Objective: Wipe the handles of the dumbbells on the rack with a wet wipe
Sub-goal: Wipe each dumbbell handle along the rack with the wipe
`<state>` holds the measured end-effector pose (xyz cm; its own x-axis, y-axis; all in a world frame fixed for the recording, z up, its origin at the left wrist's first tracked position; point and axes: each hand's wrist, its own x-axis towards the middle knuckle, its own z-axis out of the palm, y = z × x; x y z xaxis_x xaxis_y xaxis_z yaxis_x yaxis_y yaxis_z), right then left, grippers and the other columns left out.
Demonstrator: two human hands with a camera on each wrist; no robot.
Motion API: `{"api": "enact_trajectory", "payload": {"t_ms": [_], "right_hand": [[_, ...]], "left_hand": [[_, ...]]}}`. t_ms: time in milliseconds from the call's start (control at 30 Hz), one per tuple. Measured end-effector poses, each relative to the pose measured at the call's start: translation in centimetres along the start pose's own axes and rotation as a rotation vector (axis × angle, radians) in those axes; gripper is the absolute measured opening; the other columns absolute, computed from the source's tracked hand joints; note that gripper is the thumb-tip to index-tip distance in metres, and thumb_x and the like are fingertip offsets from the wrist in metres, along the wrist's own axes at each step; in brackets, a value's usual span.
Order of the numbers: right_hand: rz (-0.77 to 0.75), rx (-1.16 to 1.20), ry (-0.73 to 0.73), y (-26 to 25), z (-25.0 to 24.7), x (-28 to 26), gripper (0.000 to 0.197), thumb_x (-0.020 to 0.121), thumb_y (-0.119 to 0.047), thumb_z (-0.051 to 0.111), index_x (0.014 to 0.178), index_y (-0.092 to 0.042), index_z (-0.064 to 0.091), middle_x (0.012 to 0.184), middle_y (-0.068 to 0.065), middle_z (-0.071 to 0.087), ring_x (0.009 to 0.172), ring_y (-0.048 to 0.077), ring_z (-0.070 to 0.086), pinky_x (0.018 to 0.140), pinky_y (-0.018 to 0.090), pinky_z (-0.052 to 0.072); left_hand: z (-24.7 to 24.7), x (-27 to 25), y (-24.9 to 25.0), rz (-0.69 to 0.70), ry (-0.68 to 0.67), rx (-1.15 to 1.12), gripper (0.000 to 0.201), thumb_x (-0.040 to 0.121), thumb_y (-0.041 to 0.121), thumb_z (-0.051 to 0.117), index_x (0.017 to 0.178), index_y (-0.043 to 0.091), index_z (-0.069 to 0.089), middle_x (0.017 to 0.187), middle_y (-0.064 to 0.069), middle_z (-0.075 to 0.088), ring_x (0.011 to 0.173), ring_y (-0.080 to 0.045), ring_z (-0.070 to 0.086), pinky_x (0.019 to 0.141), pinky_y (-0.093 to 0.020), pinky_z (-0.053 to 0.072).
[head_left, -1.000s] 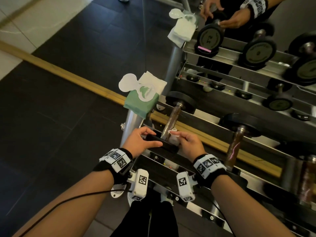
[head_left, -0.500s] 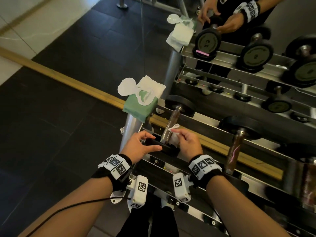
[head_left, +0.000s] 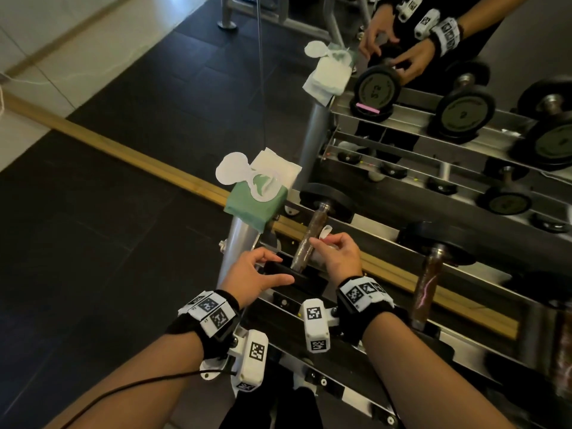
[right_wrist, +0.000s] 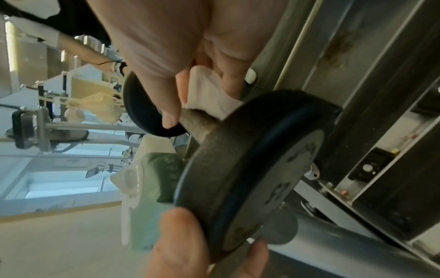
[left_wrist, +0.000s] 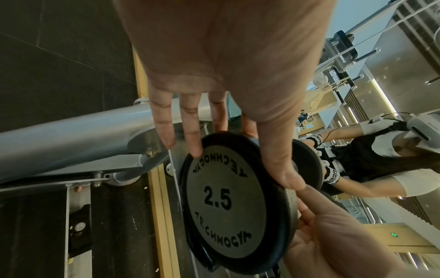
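Observation:
A small 2.5 dumbbell lies at the left end of the rack, its brownish handle running away from me. My left hand grips the rim of the near black plate, thumb on one side and fingers on the other. My right hand pinches a white wet wipe against the right side of the handle about midway along it. In the right wrist view the wipe is folded between the fingers and wraps over the handle. The far plate rests on the rack's back rail.
A green wipes pack with its lid open and a sheet sticking out sits on the rack's silver post, just left of the dumbbell. A larger dumbbell lies to the right. A mirror behind reflects the rack and my hands.
My right hand has slid the wipe a little farther up the handle, away from the near plate. The left hand keeps its grip on the plate.

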<state>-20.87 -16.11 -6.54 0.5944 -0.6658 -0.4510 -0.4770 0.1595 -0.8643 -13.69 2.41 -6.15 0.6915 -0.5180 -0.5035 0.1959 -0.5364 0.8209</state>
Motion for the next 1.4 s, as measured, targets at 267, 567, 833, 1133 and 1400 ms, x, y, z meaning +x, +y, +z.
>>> {"api": "enact_trajectory", "payload": {"t_ms": [267,567,833,1133,1400], "right_hand": [[0.215,0.159,0.080,0.2,0.0,1.9,0.016,0.090,-0.019,0.068,0.104,-0.021,0.060,0.106,0.007,0.064,0.096,0.028,0.065,0.083,0.049,0.057],[0.120,0.019,0.096,1.1,-0.2,1.4,0.019,0.094,-0.027,0.059,0.081,-0.027,0.046,0.086,0.004,0.057,0.070,0.017,0.055,0.063,0.038,0.051],[0.206,0.111,-0.019,0.9,-0.4,0.7,0.030,0.091,-0.026,0.066,0.118,-0.030,0.052,0.109,0.000,0.062,0.100,0.024,0.063,0.085,0.047,0.056],[0.045,-0.005,-0.216,0.8,-1.4,-1.5,0.029,0.101,-0.024,0.050,0.089,-0.036,0.074,0.100,-0.006,0.075,0.099,0.010,0.068,0.089,0.032,0.051],[-0.045,0.012,-0.073,-0.1,-1.3,0.8,0.024,0.101,-0.024,0.052,0.119,-0.028,0.067,0.111,-0.008,0.068,0.109,0.011,0.061,0.098,0.034,0.048]], "left_hand": [[0.0,-0.2,0.3,-0.029,-0.022,-0.063,0.049,0.056,0.047,0.090,0.098,0.036,0.069,0.123,-0.001,0.061,0.117,-0.027,0.061,0.102,-0.053,0.049],[0.0,-0.3,0.3,-0.016,-0.003,-0.041,0.045,0.055,0.050,0.089,0.093,0.041,0.068,0.121,0.001,0.061,0.116,-0.024,0.060,0.103,-0.052,0.048],[0.1,-0.5,0.4,-0.009,-0.008,-0.034,0.053,0.049,0.060,0.085,0.096,0.041,0.068,0.121,0.003,0.061,0.116,-0.022,0.060,0.104,-0.052,0.047],[0.2,-0.2,-0.2,0.010,-0.017,-0.027,0.057,0.044,0.069,0.083,0.095,0.048,0.067,0.120,0.007,0.062,0.116,-0.017,0.060,0.104,-0.050,0.048],[0.3,-0.2,-0.4,0.030,0.011,-0.012,0.064,0.038,0.077,0.081,0.094,0.050,0.066,0.117,0.010,0.062,0.115,-0.014,0.059,0.105,-0.048,0.046]]}}
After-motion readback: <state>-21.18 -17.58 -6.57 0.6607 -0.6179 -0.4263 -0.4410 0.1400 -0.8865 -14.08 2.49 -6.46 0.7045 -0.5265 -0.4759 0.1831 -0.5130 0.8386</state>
